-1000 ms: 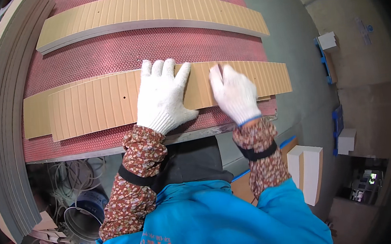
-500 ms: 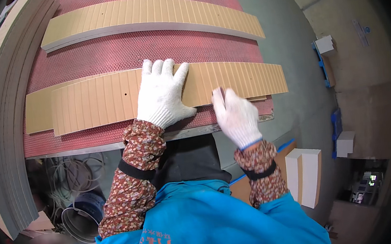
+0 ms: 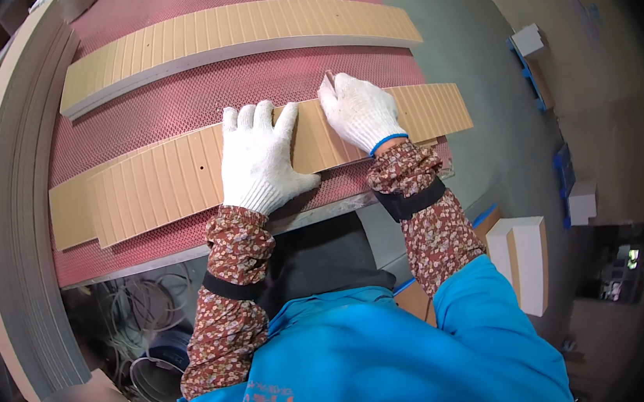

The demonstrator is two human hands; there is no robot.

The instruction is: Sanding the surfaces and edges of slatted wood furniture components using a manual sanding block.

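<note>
Pressing flat on the near slatted tan strip (image 3: 179, 181), left hand (image 3: 259, 160) spread wide, right hand (image 3: 360, 111) pinching its far edge; probably light, bendy, best gripped along the edges

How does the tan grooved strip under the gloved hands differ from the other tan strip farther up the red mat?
The near tan grooved strip lies under both white-gloved hands, left hand flat, right hand at its upper edge; the far tan grooved strip lies untouched. The near one seems to be two overlapping layers at its left end; the far one looks single. Both rest on the red mesh mat, cross-grooved alike.
</note>
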